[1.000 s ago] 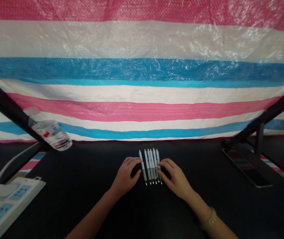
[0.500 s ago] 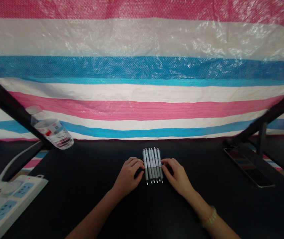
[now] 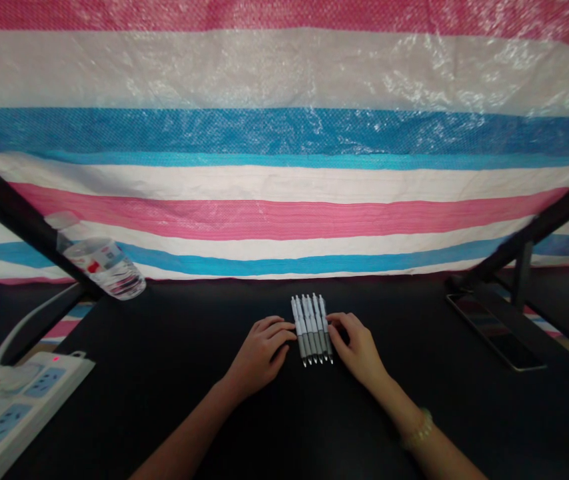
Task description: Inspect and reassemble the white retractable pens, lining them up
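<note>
Several white click pens with grey grips [image 3: 311, 330] lie side by side in a tight row on the black table, tips toward me. My left hand [image 3: 264, 350] rests at the row's left side, its outstretched fingertips touching the outer pen and its thumb apart from it. On the other side, my right hand [image 3: 357, 347] has its bent fingers and thumb against or very near the rightmost pen. Both hands are open; neither is wrapped round a pen. A beaded bracelet [image 3: 419, 430] circles my right wrist.
A white power strip [image 3: 39, 400] with a plugged-in cable lies at the left. Behind it a clear plastic bottle [image 3: 107, 267] leans by a black slanted bar [image 3: 24, 217]. At the right lies a phone [image 3: 497, 333] beside another bar [image 3: 534, 233]. A striped sheet [image 3: 284, 220] hangs behind the table.
The row of pens has shifted slightly right, and the leftmost pen now lies closer to the others. My left fingers have straightened, with the thumb drawn back from the pens.
</note>
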A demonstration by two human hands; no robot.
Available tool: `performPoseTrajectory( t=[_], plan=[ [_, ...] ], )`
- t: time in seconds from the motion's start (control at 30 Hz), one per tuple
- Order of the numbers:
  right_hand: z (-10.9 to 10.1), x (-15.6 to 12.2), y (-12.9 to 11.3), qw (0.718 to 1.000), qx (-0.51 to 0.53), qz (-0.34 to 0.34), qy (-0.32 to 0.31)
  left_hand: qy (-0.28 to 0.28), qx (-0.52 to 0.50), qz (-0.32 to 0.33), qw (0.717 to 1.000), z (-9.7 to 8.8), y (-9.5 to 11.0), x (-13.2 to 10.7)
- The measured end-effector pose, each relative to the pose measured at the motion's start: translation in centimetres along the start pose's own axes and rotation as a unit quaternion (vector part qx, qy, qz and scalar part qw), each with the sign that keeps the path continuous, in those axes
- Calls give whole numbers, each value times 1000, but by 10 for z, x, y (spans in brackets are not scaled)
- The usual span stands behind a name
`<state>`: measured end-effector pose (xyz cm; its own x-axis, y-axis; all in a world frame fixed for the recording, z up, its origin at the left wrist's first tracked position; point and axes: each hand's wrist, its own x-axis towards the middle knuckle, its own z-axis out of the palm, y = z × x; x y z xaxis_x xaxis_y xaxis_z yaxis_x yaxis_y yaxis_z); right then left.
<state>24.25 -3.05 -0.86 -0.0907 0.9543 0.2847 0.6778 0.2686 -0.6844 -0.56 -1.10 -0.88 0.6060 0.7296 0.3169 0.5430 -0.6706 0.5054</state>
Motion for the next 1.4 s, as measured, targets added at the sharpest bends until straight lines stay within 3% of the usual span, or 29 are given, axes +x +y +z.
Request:
performPoseTrajectory(
  t=[0.63, 0.93, 1.03, 1.13, 1.23, 1.3, 1.4],
  plan=[
    [0, -1, 6, 997, 32, 63, 42, 10, 8, 15, 1000, 0, 1, 2],
    [-4, -8, -17, 987, 137, 79, 13, -25, 31, 46, 998, 1, 1, 2],
    [-7, -11, -27, 974, 202, 104, -20, -6, 51, 74, 996, 1, 3, 2],
    [-8, -15, -36, 949, 277, 136, -71, 71, 67, 111, 989, 1, 6, 1],
    [-4, -22, -45, 898, 371, 178, -159, 169, 53, 143, 974, -1, 8, -1],
    [3, -29, -51, 831, 453, 216, -240, 212, 38, 160, 963, -2, 9, -3],
    [16, -41, -56, 721, 553, 254, -332, 229, 21, 181, 956, -3, 11, -4]
  ],
)
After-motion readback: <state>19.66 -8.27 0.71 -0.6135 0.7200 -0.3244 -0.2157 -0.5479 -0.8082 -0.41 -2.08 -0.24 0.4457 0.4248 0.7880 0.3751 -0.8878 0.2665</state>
